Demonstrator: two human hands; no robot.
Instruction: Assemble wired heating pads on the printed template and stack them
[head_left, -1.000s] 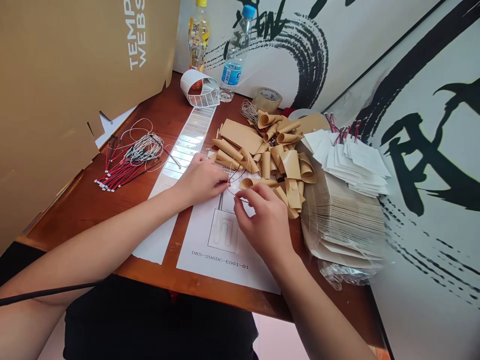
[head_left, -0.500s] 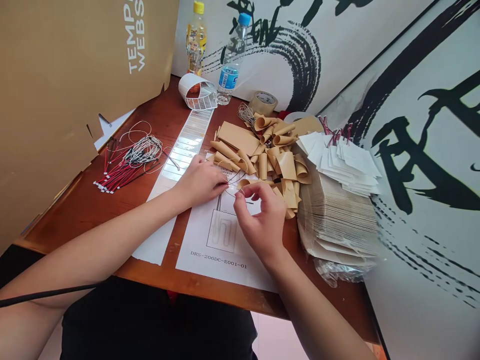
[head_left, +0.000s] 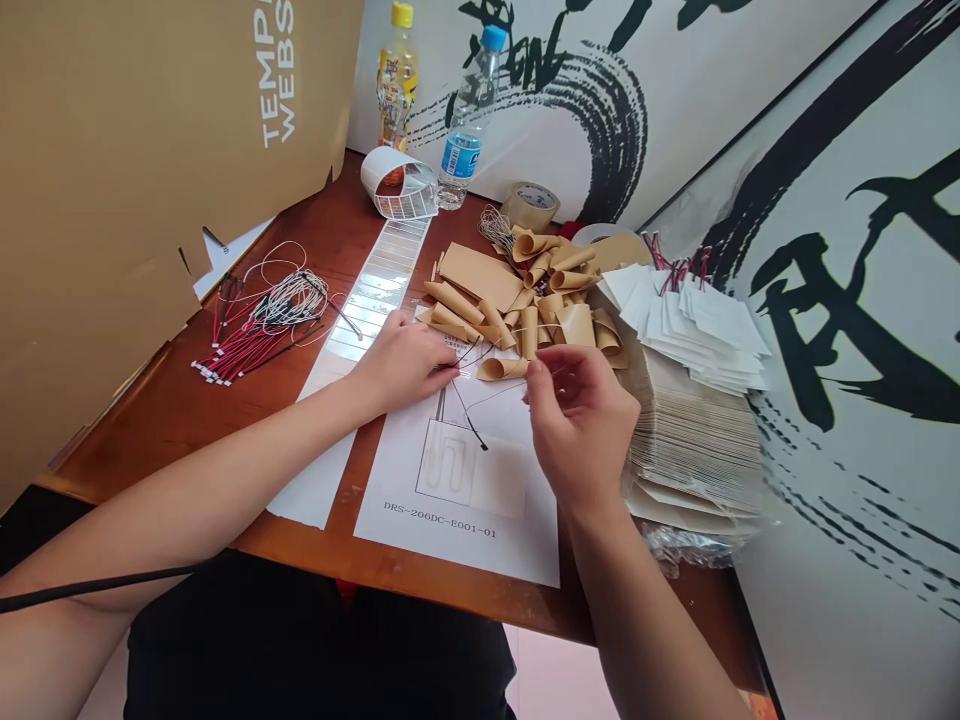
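Note:
My left hand [head_left: 409,362] rests over the top part of a printed sheet [head_left: 450,540], thumb and fingers pinched on a thin wire. From its fingertips a dark red wire [head_left: 464,408] with a black end trails down over the drawing on the sheet. To the right, my right hand [head_left: 583,425] is raised with thumb and forefinger closed on the far end of the thin wire, which spans the gap between both hands. Rolled brown paper pieces [head_left: 529,330] lie just beyond my fingers.
At the left lies a bundle of red, black and white wires [head_left: 247,345] with white connectors. A label strip [head_left: 382,270] runs back toward two bottles [head_left: 460,155]. A tape roll [head_left: 531,203] is behind the brown pieces. Stacked cards [head_left: 690,450] with white tags [head_left: 697,320] stand right.
My right hand has moved right, away from my left, drawing the thin wire out between them. The dark red wire with the black end now hangs lower over the sheet. My left hand stays put.

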